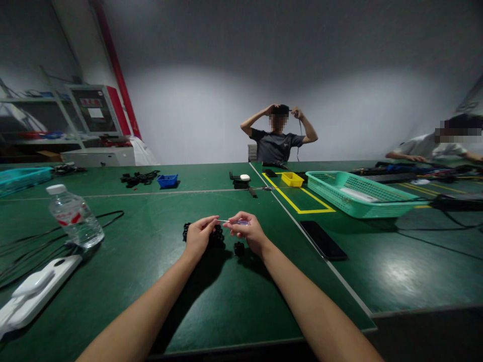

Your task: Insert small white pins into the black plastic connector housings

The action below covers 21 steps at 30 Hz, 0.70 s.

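As right fingers [237, 230] grip it — screwdriver [242, 222], pointing left

A black phone [323, 240] lies near a green basket [381, 210], a bottle [76, 218] far left

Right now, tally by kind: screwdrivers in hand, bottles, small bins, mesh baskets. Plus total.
Screwdriver, in the right hand: 1
Bottle: 1
Small bins, a blue bin and a yellow bin: 2
Mesh baskets, a green basket and a teal basket cut off by the left edge: 2
Total: 6
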### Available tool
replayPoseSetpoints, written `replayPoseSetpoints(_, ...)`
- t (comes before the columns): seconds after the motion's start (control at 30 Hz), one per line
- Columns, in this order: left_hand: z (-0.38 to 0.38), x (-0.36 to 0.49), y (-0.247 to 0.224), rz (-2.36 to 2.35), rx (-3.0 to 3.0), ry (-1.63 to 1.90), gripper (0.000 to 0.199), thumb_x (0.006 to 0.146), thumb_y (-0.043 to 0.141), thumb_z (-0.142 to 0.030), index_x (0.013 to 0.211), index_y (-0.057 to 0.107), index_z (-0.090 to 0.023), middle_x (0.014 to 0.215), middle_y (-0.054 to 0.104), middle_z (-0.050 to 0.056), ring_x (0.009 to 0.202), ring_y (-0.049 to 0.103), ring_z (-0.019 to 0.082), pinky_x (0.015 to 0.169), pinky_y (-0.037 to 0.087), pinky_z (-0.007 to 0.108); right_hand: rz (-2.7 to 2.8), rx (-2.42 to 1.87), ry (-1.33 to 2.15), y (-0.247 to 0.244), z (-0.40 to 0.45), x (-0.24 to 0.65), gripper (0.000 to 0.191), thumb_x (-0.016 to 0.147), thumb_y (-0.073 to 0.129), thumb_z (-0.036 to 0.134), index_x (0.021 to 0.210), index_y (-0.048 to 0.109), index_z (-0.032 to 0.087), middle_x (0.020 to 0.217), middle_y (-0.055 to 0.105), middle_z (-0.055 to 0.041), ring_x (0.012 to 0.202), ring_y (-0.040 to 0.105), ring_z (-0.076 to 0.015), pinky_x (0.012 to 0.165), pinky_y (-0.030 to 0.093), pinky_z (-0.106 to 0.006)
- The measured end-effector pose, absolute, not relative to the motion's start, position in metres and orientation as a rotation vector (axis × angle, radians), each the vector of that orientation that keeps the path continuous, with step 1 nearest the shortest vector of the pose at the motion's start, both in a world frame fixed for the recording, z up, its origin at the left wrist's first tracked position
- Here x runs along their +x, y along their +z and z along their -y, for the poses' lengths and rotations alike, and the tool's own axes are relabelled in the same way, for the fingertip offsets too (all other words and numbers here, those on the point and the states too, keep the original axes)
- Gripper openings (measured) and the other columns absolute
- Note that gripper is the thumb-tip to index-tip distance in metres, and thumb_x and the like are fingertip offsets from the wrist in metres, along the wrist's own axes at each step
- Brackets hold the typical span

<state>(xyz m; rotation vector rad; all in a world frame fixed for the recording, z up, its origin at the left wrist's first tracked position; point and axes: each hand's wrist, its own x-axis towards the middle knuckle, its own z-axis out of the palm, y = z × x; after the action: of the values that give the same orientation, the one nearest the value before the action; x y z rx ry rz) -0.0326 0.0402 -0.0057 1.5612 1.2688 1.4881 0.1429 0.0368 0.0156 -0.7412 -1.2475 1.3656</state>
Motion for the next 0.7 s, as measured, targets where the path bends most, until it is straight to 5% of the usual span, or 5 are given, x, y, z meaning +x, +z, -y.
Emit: replayPoseSetpoints(0.7, -0.0377, -0.0319, -0.0035, -1.256, 1.549, 1.507, 0.04, 0.076, 0.068, -0.047, 0.102, 0.076, -0.016, 0.087, 0.076, 0.007, 0.07, 0.064, 0.017, 0.071, 0.049, 0.028, 1.262, -0.654, 1.356, 0.0118, -0.0403, 0.1411, 0.028, 0.066, 0.08, 0.034, 0.073, 0.058, 0.018, 0.076, 0.076, -0.0063, 0.047, 0.059, -0.0108, 0.041, 0.031, -0.019)
